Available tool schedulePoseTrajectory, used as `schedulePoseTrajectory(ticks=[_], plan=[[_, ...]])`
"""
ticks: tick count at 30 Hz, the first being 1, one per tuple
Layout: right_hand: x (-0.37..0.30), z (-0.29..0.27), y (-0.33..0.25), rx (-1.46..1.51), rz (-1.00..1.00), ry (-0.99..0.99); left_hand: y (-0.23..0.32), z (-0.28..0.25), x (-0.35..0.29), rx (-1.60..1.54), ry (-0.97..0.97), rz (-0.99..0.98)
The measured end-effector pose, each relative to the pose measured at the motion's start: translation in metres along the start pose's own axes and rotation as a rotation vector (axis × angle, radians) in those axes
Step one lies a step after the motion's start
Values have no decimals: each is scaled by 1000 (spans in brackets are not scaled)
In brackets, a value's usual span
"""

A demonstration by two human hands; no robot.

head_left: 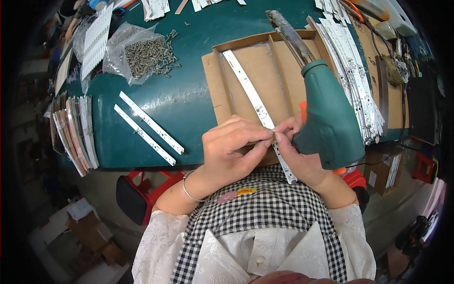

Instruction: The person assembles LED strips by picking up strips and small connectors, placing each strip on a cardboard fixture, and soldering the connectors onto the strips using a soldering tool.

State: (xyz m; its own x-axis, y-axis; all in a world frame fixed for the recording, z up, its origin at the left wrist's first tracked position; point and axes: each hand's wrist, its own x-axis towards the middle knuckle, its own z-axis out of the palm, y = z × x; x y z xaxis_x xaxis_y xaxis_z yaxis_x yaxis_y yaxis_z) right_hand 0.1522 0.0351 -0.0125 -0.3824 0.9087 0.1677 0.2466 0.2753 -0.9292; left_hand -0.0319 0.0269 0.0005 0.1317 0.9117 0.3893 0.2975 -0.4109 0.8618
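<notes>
A narrow white circuit strip with small LED-like components [249, 93] slants across a cardboard tray [246, 45], its near end over my apron. Over its lower half the fingertips of my left hand [231, 146] and my right hand [305, 158] meet in a pinch. Whatever small piece is between them is too hidden to name. A green gun-shaped tool with a long metal tip [333, 113] stands in front of my right hand and covers part of it; whether that hand grips it, I cannot tell.
Two similar strips [144, 135] lie left on the green table [189, 85]. Behind them, small metal parts [149, 57] spill from a plastic bag [118, 45]. Stacked strips stand at the left [75, 128] and right [352, 80]. Red-framed chairs [142, 194] are under the table's front edge.
</notes>
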Motion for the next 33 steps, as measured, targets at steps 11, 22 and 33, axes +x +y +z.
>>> schedulePoseTrajectory(ticks=[11,22,33], plan=[[-10,-11,-1,133,64,11,-35,-6,9,530,76,93],[-16,-11,13,79,-14,20,-33,-7,11,590,34,70],[-13,-15,14,79,-95,-5,-39,-8,13,573,-7,110]])
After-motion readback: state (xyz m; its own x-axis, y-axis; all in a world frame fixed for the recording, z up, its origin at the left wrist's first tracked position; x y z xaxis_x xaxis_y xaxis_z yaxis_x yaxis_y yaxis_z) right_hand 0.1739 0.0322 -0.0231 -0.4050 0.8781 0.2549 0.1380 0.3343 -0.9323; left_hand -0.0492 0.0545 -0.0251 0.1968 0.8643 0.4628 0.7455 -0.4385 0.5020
